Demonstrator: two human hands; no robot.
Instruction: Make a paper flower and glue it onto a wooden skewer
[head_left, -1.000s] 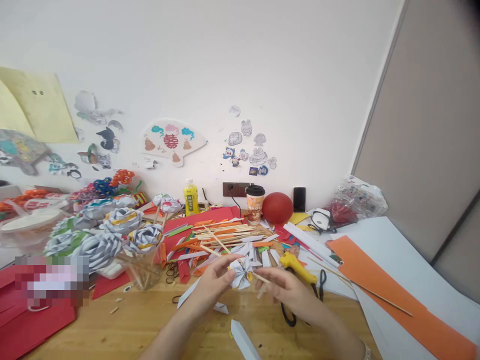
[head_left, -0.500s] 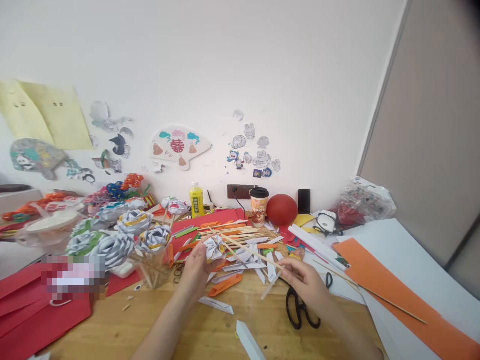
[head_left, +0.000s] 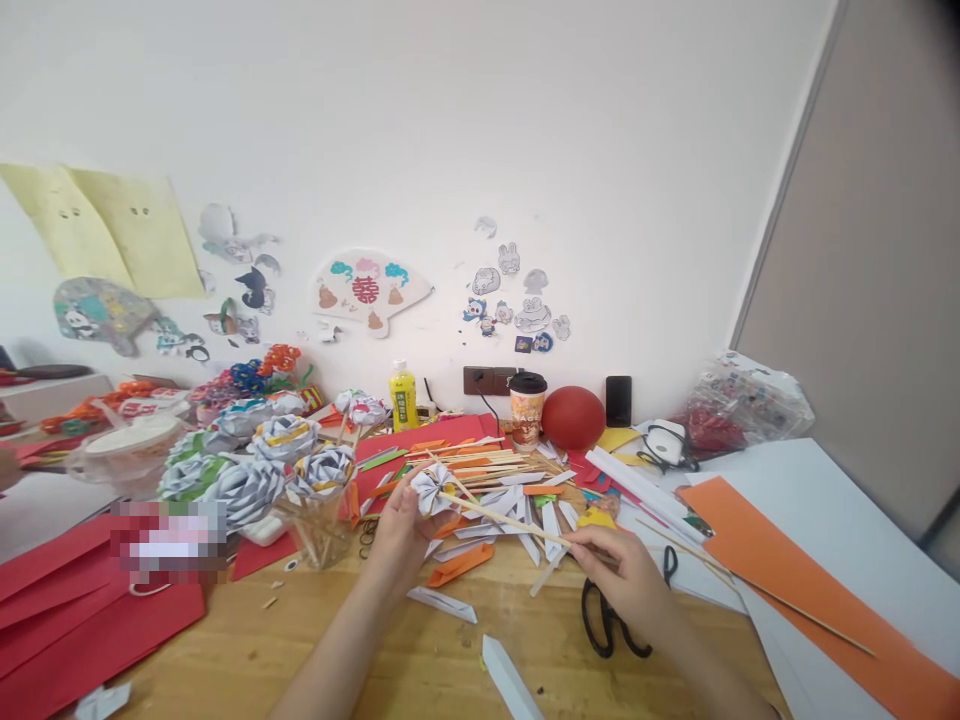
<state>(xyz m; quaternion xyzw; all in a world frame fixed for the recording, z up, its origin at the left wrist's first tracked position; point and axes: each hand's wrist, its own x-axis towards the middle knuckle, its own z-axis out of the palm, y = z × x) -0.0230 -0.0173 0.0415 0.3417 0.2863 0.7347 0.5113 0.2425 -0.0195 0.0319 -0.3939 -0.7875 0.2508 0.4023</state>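
Note:
My left hand (head_left: pixel 403 528) is closed around a small folded white paper flower (head_left: pixel 433 490), held by its side above the table. A thin wooden stick (head_left: pixel 501 516) runs from the flower's base across to my right hand (head_left: pixel 616 568), whose fingers pinch its other end. A strip of whitish, partly see-through material (head_left: pixel 549 574) hangs by the right fingertips; whether they hold it too I cannot tell. Black-handled scissors (head_left: pixel 604 628) lie under my right hand, their blades hidden. Folded paper strips (head_left: pixel 461 565) and loose wooden sticks (head_left: pixel 480 464) are spread beyond both hands.
Finished paper flowers (head_left: pixel 247 490) stand in a clear container at left, by red paper bags (head_left: pixel 97 620). A yellow bottle (head_left: pixel 403 398), lidded cup (head_left: pixel 527 410), red balloon (head_left: pixel 574 419) and phone (head_left: pixel 619 401) line the wall. Orange paper (head_left: pixel 795 570) lies at right.
The view has turned slightly left, so everything sits a little further right. Both hands keep their hold on the flower and stick, with hardly any movement between them.

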